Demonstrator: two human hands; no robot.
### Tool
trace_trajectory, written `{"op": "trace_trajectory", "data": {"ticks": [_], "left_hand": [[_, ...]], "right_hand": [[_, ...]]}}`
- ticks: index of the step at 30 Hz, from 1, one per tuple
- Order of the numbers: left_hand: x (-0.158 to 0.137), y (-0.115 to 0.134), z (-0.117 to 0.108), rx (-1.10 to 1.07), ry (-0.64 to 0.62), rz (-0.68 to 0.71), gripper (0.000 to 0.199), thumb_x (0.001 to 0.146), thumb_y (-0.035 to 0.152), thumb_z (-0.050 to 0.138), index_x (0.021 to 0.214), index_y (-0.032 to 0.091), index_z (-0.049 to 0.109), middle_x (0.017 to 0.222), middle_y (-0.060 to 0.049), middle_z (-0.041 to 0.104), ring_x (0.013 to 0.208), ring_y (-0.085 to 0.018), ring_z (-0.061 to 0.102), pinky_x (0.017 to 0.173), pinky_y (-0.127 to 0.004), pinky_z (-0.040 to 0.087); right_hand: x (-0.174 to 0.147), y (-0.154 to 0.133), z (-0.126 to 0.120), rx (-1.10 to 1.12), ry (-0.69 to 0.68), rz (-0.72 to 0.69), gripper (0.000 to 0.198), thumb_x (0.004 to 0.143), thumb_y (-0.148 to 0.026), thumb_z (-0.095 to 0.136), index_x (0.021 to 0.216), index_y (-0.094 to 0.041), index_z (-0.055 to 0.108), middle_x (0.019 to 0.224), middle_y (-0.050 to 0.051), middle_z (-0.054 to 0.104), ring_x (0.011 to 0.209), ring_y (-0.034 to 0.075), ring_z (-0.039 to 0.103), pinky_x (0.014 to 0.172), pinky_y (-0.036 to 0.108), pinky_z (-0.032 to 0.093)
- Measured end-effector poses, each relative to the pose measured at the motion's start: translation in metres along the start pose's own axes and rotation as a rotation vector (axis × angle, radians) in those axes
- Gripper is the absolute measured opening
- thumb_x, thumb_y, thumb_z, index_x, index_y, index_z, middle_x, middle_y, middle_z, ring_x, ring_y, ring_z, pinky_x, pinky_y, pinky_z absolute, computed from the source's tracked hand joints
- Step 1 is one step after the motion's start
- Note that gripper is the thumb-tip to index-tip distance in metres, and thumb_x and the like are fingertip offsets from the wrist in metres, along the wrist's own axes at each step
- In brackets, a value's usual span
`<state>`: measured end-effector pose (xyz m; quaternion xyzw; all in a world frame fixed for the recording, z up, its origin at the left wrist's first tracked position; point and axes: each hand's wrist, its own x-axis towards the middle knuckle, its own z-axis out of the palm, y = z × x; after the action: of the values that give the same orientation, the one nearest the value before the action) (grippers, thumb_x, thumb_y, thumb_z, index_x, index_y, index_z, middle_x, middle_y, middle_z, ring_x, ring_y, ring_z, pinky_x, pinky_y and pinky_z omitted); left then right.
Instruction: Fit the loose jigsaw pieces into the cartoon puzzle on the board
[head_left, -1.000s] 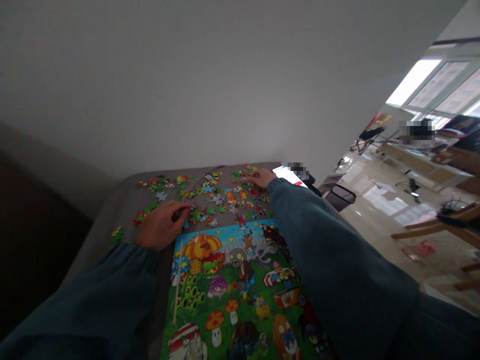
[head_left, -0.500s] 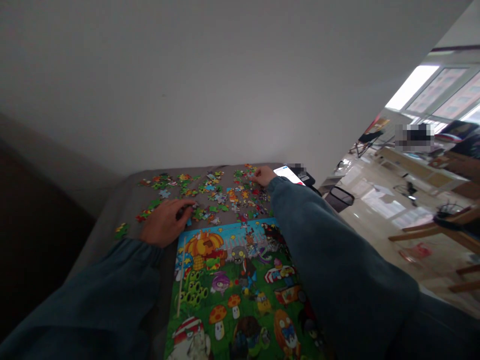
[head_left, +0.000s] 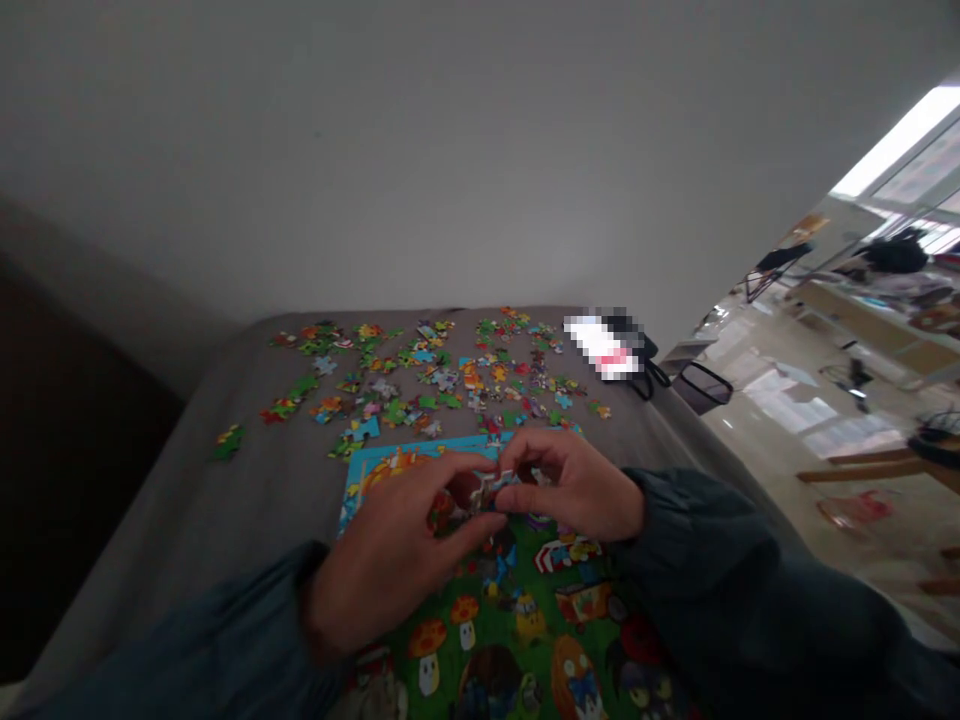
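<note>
Head view: both hands meet over the picture sheet

Small puzzle piece [head_left: 495,487] at the fingertips, above the upper part of the cartoon picture sheet [head_left: 495,625]. Right hand [head_left: 574,488] pinches it, thumb beneath forefinger. Left hand [head_left: 397,545] curls in, thumb and forefinger bowed; grip uncertain. Loose pieces [head_left: 365,429] beyond, on grey cloth [head_left: 255,480]. Bright screen [head_left: 604,347] far right, pixelated, lettering unreadable.

Head camera (near) looks forward, down over the puzzle [head_left: 501,612].

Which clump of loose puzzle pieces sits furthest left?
The green-and-yellow clump, lying by itself; the red-and-green clump and all others sit further right.
</note>
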<state>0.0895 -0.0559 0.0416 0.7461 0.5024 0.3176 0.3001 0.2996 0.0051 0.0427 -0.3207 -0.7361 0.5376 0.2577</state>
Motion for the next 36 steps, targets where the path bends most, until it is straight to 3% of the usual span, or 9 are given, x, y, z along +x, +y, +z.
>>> {"op": "trace_trajectory", "data": {"ticks": [5, 7, 9, 13, 16, 19, 23, 29, 36], "left_hand": [[-0.003, -0.015, 0.002, 0.08, 0.051, 0.047, 0.018, 0.095, 0.041, 0.061, 0.108, 0.032, 0.07, 0.093, 0.006, 0.077, 0.077, -0.014, 0.071, 0.071, -0.024, 0.054], [0.0, -0.027, -0.002, 0.151, 0.089, 0.053, 0.02, 0.096, 0.043, 0.06, 0.108, 0.031, 0.071, 0.09, 0.005, 0.076, 0.073, -0.015, 0.069, 0.069, -0.025, 0.054], [0.003, -0.039, -0.007, 0.21, 0.135, 0.065, 0.025, 0.095, 0.048, 0.059, 0.108, 0.031, 0.071, 0.086, 0.003, 0.075, 0.07, -0.016, 0.067, 0.07, -0.028, 0.055], [0.01, -0.06, -0.016, 0.294, 0.205, 0.055, 0.037, 0.093, 0.058, 0.054, 0.108, 0.03, 0.073, 0.086, 0.0, 0.075, 0.064, -0.019, 0.065, 0.068, -0.033, 0.056], [0.013, -0.063, -0.021, 0.333, 0.224, 0.044, 0.037, 0.093, 0.057, 0.053, 0.108, 0.03, 0.074, 0.083, 0.0, 0.074, 0.062, -0.02, 0.063, 0.063, -0.033, 0.055], [0.013, -0.06, -0.022, 0.362, 0.217, 0.046, 0.037, 0.092, 0.053, 0.052, 0.109, 0.028, 0.074, 0.084, 0.001, 0.074, 0.064, -0.019, 0.063, 0.063, -0.033, 0.053], [0.014, -0.06, -0.019, 0.352, 0.21, 0.049, 0.037, 0.093, 0.055, 0.052, 0.109, 0.03, 0.073, 0.091, 0.0, 0.076, 0.068, -0.02, 0.066, 0.067, -0.035, 0.055], [0.013, -0.064, -0.019, 0.351, 0.206, 0.067, 0.032, 0.093, 0.053, 0.053, 0.107, 0.031, 0.072, 0.094, 0.001, 0.076, 0.077, -0.021, 0.07, 0.079, -0.037, 0.058], [0.013, -0.06, -0.02, 0.349, 0.209, 0.08, 0.033, 0.093, 0.054, 0.052, 0.105, 0.031, 0.072, 0.093, 0.0, 0.076, 0.084, -0.022, 0.072, 0.087, -0.038, 0.058]], "right_hand": [[0.001, 0.013, -0.005, 0.152, 0.011, 0.031, 0.03, 0.079, -0.039, 0.081, 0.078, -0.018, 0.059, 0.097, 0.005, 0.069, 0.074, 0.012, 0.059, 0.069, 0.029, 0.048], [0.004, 0.017, -0.015, 0.217, 0.021, 0.039, 0.027, 0.08, -0.035, 0.08, 0.082, -0.019, 0.058, 0.091, 0.003, 0.067, 0.075, 0.012, 0.06, 0.07, 0.028, 0.05], [0.005, 0.021, -0.025, 0.252, -0.006, 0.052, 0.026, 0.081, -0.029, 0.08, 0.096, -0.02, 0.062, 0.083, -0.001, 0.064, 0.074, 0.012, 0.062, 0.07, 0.027, 0.052], [0.005, 0.025, -0.035, 0.212, -0.11, 0.117, 0.044, 0.083, -0.024, 0.075, 0.126, -0.023, 0.062, 0.084, -0.002, 0.064, 0.068, 0.01, 0.062, 0.066, 0.026, 0.054], [0.006, 0.029, -0.034, 0.185, -0.163, 0.141, 0.028, 0.09, -0.027, 0.068, 0.116, -0.02, 0.068, 0.086, 0.002, 0.071, 0.072, 0.011, 0.067, 0.07, 0.027, 0.056], [0.007, 0.034, -0.032, 0.096, -0.101, 0.084, 0.019, 0.09, -0.029, 0.067, 0.104, -0.018, 0.073, 0.091, 0.004, 0.075, 0.08, 0.013, 0.07, 0.077, 0.029, 0.057], [0.009, 0.041, -0.028, -0.006, -0.022, 0.058, 0.018, 0.086, -0.029, 0.07, 0.098, -0.017, 0.077, 0.092, 0.005, 0.077, 0.081, 0.015, 0.071, 0.08, 0.031, 0.057], [0.009, 0.048, -0.023, -0.002, -0.023, 0.098, 0.025, 0.084, -0.026, 0.073, 0.108, -0.018, 0.077, 0.086, 0.003, 0.075, 0.074, 0.013, 0.069, 0.07, 0.028, 0.057], [0.011, 0.051, -0.019, -0.091, -0.025, 0.103, 0.015, 0.086, -0.024, 0.073, 0.099, -0.018, 0.076, 0.082, 0.003, 0.075, 0.073, 0.013, 0.069, 0.067, 0.026, 0.054]]}}
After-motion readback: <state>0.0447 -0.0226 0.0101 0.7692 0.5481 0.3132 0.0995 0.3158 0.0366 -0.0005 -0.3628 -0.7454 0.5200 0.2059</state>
